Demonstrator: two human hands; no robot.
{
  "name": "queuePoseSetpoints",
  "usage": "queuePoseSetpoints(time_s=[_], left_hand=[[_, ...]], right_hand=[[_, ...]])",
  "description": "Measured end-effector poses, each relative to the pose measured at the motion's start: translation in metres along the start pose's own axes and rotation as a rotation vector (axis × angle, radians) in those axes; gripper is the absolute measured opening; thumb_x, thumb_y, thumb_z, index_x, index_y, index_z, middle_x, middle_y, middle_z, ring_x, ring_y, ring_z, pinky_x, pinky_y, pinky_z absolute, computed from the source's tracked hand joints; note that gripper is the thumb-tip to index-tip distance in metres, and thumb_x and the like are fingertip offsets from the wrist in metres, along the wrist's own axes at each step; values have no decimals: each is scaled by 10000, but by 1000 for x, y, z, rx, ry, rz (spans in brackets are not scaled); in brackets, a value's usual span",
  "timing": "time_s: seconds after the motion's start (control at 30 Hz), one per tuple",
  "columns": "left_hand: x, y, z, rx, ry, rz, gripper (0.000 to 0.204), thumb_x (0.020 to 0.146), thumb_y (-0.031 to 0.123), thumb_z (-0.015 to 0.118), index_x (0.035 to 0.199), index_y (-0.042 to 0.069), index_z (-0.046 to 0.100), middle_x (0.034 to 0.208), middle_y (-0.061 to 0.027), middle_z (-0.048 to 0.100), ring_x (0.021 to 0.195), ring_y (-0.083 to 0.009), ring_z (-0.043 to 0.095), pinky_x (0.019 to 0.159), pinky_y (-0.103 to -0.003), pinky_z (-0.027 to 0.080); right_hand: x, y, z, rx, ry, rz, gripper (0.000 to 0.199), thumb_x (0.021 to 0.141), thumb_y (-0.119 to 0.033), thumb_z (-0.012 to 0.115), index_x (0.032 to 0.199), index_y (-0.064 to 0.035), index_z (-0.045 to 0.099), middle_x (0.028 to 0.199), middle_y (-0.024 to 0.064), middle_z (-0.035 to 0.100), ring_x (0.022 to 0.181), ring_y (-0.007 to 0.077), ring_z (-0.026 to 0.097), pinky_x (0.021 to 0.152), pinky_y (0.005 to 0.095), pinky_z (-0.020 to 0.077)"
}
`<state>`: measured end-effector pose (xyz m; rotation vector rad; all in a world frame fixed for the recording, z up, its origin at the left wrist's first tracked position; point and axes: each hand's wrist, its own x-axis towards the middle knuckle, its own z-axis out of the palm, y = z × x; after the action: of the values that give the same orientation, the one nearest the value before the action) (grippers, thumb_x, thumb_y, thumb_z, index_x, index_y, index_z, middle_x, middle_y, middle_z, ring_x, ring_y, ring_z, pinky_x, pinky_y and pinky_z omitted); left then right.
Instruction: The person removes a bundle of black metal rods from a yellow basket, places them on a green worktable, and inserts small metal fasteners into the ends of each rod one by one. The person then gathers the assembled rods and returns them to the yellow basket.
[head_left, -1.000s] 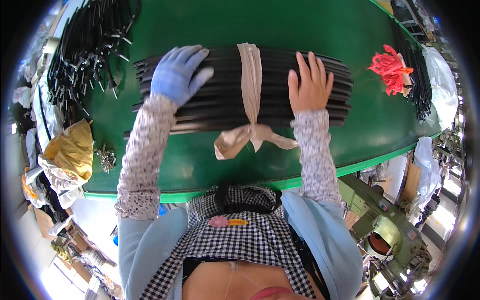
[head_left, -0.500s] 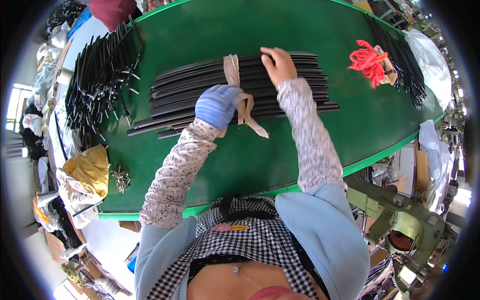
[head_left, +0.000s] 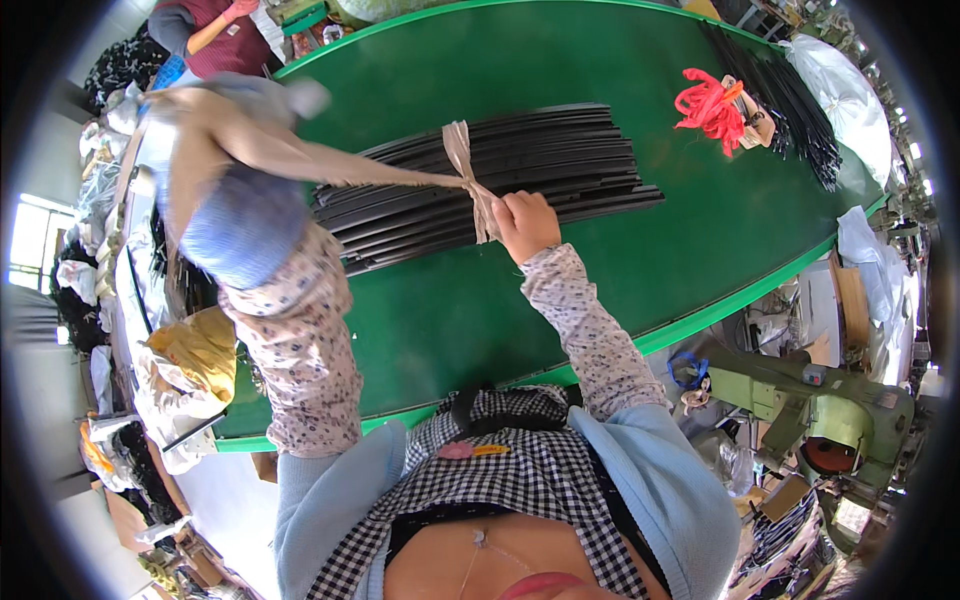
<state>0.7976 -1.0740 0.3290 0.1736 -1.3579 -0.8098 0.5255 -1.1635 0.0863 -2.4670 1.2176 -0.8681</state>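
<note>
- Head view, work surface: a green bench (head_left: 620, 60) with a curved near edge carries all the items listed below.
- Head view, bundle: a bundle of long black strips (head_left: 560, 160) lies flat across the middle of the bench, its length running from the left side toward the right side.
- Head view, tie: a beige cloth strip (head_left: 462, 150) wraps around the bundle near its midpoint. One end of the strip runs taut from the knot toward the left; a short end hangs over the near side of the bundle.
- Head view, left hand (head_left: 240, 225): it wears a blue glove and is raised above the left end of the bench, blurred. The fingers are closed around the long end of the cloth strip, which stretches straight from the glove to the bundle.
- Head view, right hand (head_left: 527, 222): it is bare and rests at the near side of the bundle, just beside the knot. The fingers are curled tight on the short end of the cloth strip, knuckles touching the black strips.
- Head view, far right corner: a tangle of red cord (head_left: 708, 105) lies well apart from the bundle, with more black strips (head_left: 790, 90) beyond it along the right edge.
- Head view, left edge: a further pile of black strips (head_left: 175, 280) lies partly hidden under the left forearm.
- Head view, far left corner: another person (head_left: 205, 25) in a dark red top stands beyond the bench.
</note>
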Motion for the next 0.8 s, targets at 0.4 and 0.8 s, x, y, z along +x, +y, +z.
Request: queuePoseSetpoints(time_s=[0.4,0.8], left_hand=[[-164,-126,41,924,418,-791,237,940,138,646,1149,27,655,958,-34,660,780,-111,601,738,-241,503],[-145,-216,5,646,604,-781,275,899,324,674,945,56,636,781,-53,613,673,-181,627,584,-302,519]], right_hand=[[82,-35,-54,1269,-455,192,342,998,-293,554,804,-21,630,733,-2,591,677,83,533,665,255,449],[35,14,-101,1273,218,355,475,1014,-381,459,1238,19,582,1175,109,654,1044,201,621,959,346,461]])
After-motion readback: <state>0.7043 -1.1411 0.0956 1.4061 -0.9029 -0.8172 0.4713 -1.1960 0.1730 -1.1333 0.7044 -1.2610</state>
